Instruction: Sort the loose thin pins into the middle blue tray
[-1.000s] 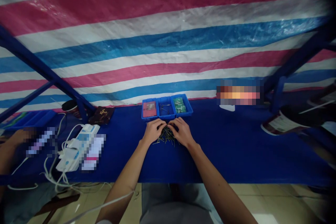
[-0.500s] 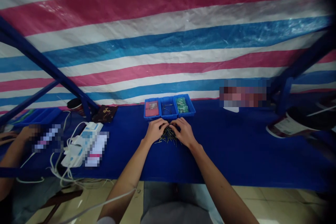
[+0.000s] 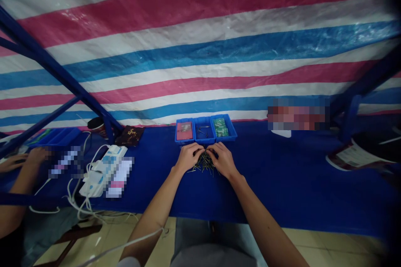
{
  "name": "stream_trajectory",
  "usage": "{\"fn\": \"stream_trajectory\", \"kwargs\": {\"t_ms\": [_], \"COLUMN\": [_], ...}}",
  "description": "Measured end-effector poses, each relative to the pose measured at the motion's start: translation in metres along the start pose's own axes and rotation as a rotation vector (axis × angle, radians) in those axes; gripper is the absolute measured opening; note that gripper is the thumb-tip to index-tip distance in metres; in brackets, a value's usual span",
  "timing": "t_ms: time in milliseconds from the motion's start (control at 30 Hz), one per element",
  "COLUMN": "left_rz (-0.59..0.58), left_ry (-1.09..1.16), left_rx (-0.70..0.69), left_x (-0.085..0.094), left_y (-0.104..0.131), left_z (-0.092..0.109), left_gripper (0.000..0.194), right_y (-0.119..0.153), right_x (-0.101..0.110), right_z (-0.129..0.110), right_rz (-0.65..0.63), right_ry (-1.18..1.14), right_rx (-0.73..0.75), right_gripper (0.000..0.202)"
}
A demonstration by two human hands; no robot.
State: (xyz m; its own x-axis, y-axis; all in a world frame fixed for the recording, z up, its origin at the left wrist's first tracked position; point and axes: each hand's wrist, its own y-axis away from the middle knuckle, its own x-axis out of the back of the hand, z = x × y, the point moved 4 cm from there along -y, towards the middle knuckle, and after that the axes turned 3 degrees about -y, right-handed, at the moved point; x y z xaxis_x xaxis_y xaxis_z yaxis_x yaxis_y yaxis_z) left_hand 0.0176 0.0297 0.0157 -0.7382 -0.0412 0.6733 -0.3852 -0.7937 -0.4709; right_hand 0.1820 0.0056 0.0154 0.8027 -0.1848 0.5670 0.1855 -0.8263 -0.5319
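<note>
- On the blue table [image 3: 282, 200], in front of the person's body, a loose heap of thin, dark and yellowish, needle-like pieces [image 3: 204, 164] lies between the two hands
- At the heap's left side, the bare left hand [image 3: 189, 156] has its fingers bent and its thumb and fingertips drawn in toward the heap's far end; whether it pinches a piece cannot be told
- At the heap's right side, the bare right hand [image 3: 223, 160] mirrors it, fingers curled and tips close to those of the left; what is between them, if anything, is too small to make out
- Just beyond the hands, three small blue plastic trays [image 3: 206, 140] stand side by side: the left one holds a flat pinkish-red piece [image 3: 184, 134], the middle one a few thin metallic pieces [image 3: 203, 130], the right one green-and-white flat pieces [image 3: 220, 127]
- Left of the arms lie a white-and-blue power strip [image 3: 103, 171] with white cables and a dark brown packet [image 3: 129, 135]
- At the far left, a co-worker's forearm [image 3: 22, 185] reaches onto the table, near a blue compartmented tray [image 3: 67, 136]
- At the right stands a dark-and-white round tub [image 3: 351, 154]
- Behind everything hangs a red, white and blue striped plastic sheet [image 3: 200, 58]
</note>
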Motion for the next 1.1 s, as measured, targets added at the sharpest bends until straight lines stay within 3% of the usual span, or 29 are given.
{"fn": "stream_trajectory", "kwargs": {"t_ms": [433, 733, 1100], "left_rz": [-0.034, -0.032, -0.033], "left_ry": [0.004, 0.018, 0.013], "left_rx": [-0.022, 0.003, -0.005], "left_x": [0.0038, 0.0024, -0.0006], "left_y": [-0.0017, -0.0025, -0.0033], "left_z": [0.0086, 0.0059, 0.0022], "left_gripper": [0.022, 0.02, 0.022], "right_y": [-0.0002, -0.0001, -0.001], "right_x": [-0.0004, 0.0005, 0.0028], "right_z": [-0.0033, -0.0012, -0.0026], "right_rz": [-0.03, -0.018, -0.028], "right_ry": [-0.003, 0.024, 0.046], "right_rx": [0.006, -0.007, 0.002], "right_gripper": [0.024, 0.013, 0.02]}}
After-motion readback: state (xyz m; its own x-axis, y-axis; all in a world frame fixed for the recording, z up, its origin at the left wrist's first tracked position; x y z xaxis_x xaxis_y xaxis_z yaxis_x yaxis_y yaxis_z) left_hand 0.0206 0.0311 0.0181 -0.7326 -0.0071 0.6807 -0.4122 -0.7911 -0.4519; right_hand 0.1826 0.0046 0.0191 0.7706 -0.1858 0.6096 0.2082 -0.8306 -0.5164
